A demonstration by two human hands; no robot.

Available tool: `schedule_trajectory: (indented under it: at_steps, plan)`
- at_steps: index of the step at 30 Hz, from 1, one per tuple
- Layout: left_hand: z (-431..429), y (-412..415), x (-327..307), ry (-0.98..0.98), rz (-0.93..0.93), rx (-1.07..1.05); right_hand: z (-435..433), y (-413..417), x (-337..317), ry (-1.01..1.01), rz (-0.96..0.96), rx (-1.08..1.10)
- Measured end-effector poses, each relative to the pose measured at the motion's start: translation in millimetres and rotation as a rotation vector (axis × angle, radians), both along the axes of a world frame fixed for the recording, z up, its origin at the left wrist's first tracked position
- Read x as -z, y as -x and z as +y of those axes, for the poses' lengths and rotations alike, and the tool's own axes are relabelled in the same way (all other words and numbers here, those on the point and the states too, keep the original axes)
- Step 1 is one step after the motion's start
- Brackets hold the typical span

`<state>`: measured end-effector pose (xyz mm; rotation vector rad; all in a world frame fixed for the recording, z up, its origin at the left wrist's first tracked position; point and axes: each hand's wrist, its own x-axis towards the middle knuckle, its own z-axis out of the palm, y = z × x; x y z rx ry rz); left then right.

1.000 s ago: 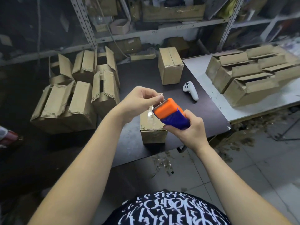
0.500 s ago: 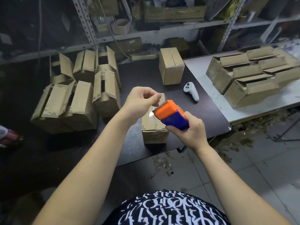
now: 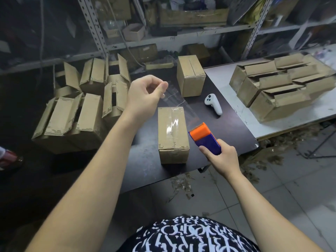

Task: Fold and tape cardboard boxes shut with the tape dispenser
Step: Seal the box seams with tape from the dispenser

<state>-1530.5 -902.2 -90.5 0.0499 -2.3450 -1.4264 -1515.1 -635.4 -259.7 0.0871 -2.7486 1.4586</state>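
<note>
A closed cardboard box (image 3: 172,135) lies on the black table (image 3: 145,160) in front of me, with clear tape along its top seam. My right hand (image 3: 221,157) grips the orange and blue tape dispenser (image 3: 204,138) just right of the box. My left hand (image 3: 145,94) is raised behind and left of the box and pinches the end of a clear tape strip (image 3: 174,99). The strip stretches through the air from my fingers toward the dispenser.
Several open boxes (image 3: 72,117) are piled on the table's left. A shut box (image 3: 190,75) stands at the back, a white controller (image 3: 213,104) beside it. More open boxes (image 3: 280,84) fill the white table (image 3: 254,122) on the right. Shelves stand behind.
My hands have drawn apart: the left lifted up and back with the tape end, the right pulled the dispenser down to the right. The box top now shows.
</note>
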Motion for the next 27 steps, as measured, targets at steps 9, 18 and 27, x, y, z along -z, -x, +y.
schedule_trajectory:
  at_steps: [9,18,27]
  plan:
    - [-1.2,-0.2,11.5,-0.048,0.008,-0.037,-3.9,-0.8,0.1,0.017,-0.089,-0.021]
    - [38.4,-21.3,13.8,-0.018,0.010,0.327,-20.0,29.2,-17.3,0.097,-0.414,0.328]
    - [23.0,-33.6,17.3,-0.338,-0.116,0.283,-38.5,49.4,18.5,-0.365,-0.292,0.165]
